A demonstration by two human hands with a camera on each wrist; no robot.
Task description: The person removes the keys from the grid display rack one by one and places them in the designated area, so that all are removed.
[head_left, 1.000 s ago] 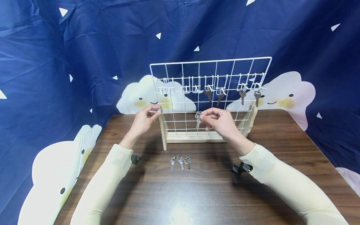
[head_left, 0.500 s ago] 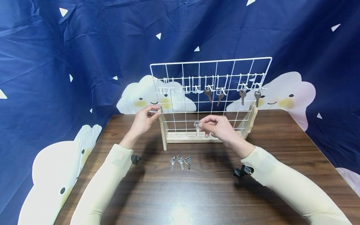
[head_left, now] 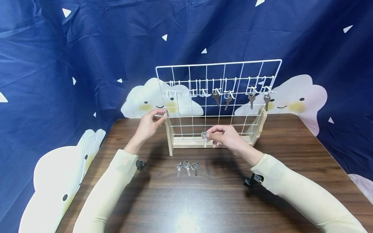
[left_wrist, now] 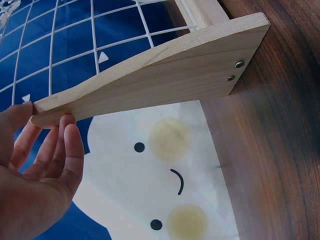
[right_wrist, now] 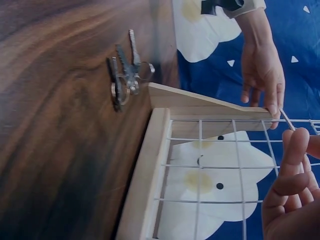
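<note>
Now the right hand (head_left: 226,137) is lowering its pinched key (head_left: 204,136) farther below the hooks (head_left: 203,94), leaving it unhung; the left hand (head_left: 148,124) is gripping the rack (head_left: 169,136).

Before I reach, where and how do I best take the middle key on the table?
Probably pinch the middle key by its broad head, straight from above: it lies flat, its blade toward you, and other keys flank it closely.

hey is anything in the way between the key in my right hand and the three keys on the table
Nothing visible. Your right hand holds the key in front of the wooden base; only tabletop separates that base from the three keys.
</note>
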